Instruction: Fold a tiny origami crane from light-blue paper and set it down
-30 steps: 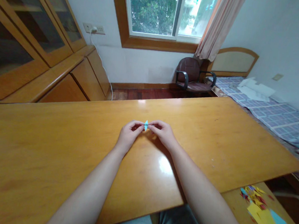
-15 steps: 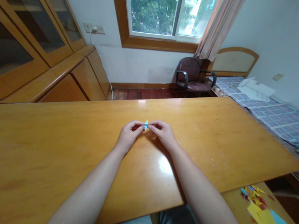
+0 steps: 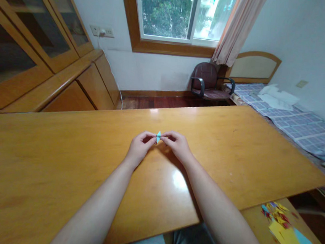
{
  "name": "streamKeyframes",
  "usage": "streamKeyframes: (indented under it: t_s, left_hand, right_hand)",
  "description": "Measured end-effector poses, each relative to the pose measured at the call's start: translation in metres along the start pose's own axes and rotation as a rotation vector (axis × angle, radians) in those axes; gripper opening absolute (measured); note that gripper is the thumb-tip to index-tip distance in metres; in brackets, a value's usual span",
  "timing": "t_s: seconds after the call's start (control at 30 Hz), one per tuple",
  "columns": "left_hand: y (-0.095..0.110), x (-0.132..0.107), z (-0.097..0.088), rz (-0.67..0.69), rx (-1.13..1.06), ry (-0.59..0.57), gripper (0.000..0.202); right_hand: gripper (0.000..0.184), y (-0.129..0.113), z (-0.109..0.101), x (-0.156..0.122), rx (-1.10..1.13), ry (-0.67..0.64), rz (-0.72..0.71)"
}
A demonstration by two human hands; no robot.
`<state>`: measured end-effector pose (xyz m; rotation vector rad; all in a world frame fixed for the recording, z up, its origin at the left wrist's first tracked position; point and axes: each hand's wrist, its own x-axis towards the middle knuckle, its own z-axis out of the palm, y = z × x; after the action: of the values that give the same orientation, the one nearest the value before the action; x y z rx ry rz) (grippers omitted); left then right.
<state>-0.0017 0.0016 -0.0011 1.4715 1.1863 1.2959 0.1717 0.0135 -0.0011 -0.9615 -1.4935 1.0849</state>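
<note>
A tiny folded piece of light-blue paper (image 3: 158,136) is pinched between both my hands over the middle of a long wooden table (image 3: 60,166). My left hand (image 3: 139,147) grips it from the left with thumb and forefinger closed. From the right, my right hand (image 3: 177,143) pinches the same piece, the other fingers curled in. Both wrists rest on or just above the tabletop.
A lower wooden surface at the bottom right carries a heap of coloured paper scraps (image 3: 284,227). Wooden cabinets (image 3: 42,60) stand to the left. Behind the table are a dark armchair (image 3: 208,82), a window, and a bed (image 3: 300,120) along the right wall.
</note>
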Motion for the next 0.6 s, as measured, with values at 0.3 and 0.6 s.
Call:
streamKeyframes:
  t_s: [0.3,0.6]
  left_hand:
    - [-0.0029,-0.0001,-0.0005,0.013,-0.024,-0.008,0.017]
    - [0.0009,-0.0006,0.0002,0.005,-0.023,-0.001,0.017]
  right_hand:
    - [0.019,-0.0014,-0.0009,-0.0013,-0.003,-0.005,-0.005]
    - [0.019,-0.0001,-0.0011,-0.0009,-0.001,-0.008,-0.010]
